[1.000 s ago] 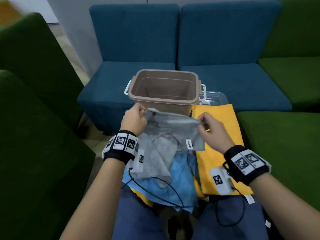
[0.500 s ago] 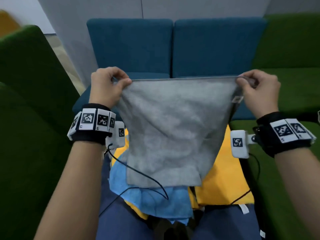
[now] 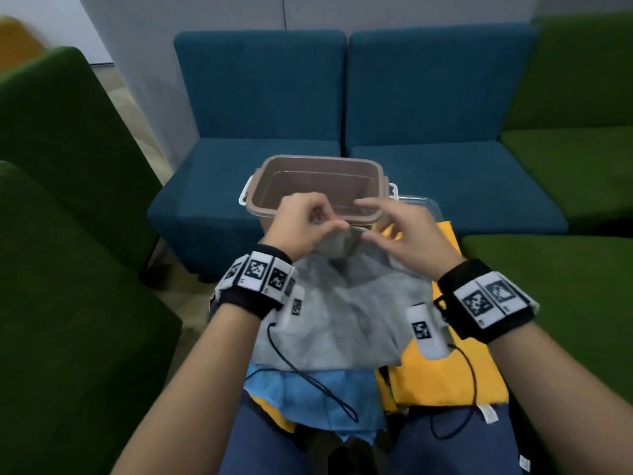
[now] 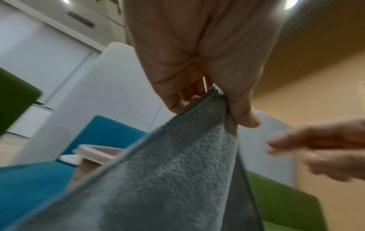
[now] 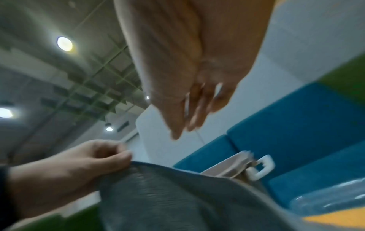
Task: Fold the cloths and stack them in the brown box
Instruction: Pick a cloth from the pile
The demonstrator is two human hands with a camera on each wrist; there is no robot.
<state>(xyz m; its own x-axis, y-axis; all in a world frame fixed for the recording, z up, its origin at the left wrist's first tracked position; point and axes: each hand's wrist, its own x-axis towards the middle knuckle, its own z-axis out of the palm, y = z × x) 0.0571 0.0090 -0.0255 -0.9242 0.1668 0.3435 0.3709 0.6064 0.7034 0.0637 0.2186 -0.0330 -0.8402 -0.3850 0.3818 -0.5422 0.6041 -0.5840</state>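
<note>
My left hand (image 3: 325,226) pinches the gathered top corners of a grey cloth (image 3: 346,310), which hangs doubled over my lap just in front of the brown box (image 3: 260,186). In the left wrist view the thumb and fingers clamp the grey cloth's hem (image 4: 215,100). My right hand (image 3: 375,222) hovers right beside that pinch with straight fingers and holds nothing; in the right wrist view its fingers (image 5: 177,125) hang over the grey cloth (image 5: 158,195). The box stands empty on a blue seat.
A blue cloth (image 3: 308,395) and a yellow cloth (image 3: 445,375) lie on my lap under the grey one. A clear lid (image 3: 423,205) sits right of the box. Blue sofa seats (image 3: 445,186) lie ahead, green seats (image 3: 548,286) on both sides. Wrist cables dangle over the cloths.
Both hands came down and together from holding the grey cloth spread wide. The two top corners now meet in my left hand, and my right hand has let go.
</note>
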